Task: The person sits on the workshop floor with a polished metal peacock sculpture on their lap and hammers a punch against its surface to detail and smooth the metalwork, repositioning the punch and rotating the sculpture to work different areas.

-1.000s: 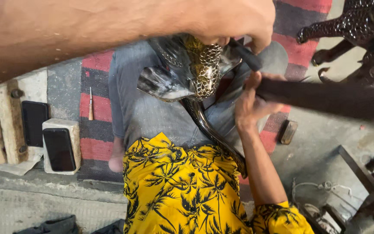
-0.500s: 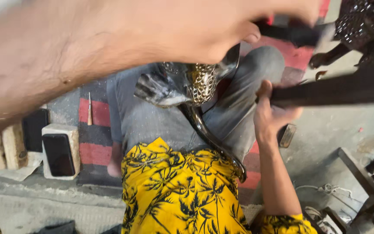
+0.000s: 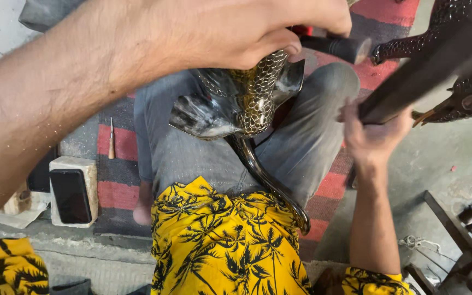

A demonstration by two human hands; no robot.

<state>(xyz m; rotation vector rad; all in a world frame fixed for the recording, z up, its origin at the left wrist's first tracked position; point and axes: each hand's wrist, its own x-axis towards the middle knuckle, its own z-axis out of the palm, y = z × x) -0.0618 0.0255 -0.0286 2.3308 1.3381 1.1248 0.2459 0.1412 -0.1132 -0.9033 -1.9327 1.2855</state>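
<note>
Brass-coloured scales are showing on the metal figure (image 3: 247,98) that is lying across my lap, just under the curled fingers of my left hand (image 3: 230,33). Starting far to the left of those fingers, I am seeing a dark phone (image 3: 71,195) resting on a pale block (image 3: 72,164), and a small wooden-handled tool (image 3: 111,145) lying on the red and grey striped mat (image 3: 117,139) beside my knee. My left hand is closing around a dark tool (image 3: 334,46), whose blunt end is sticking out past the knuckles, and I am pressing it down over the top of the figure. Below the fingers the figure's polished wing is flaring left, and its long curved tail is running down toward my yellow palm-print shirt (image 3: 225,246). Moving right, my right hand (image 3: 375,134) is gripping a dark handle (image 3: 411,82), fingers wrapped tight, the shaft blurring up and away to the right. Beyond those fingers, dark scaled metal pieces (image 3: 465,98) are sitting on the concrete floor (image 3: 427,164).
</note>
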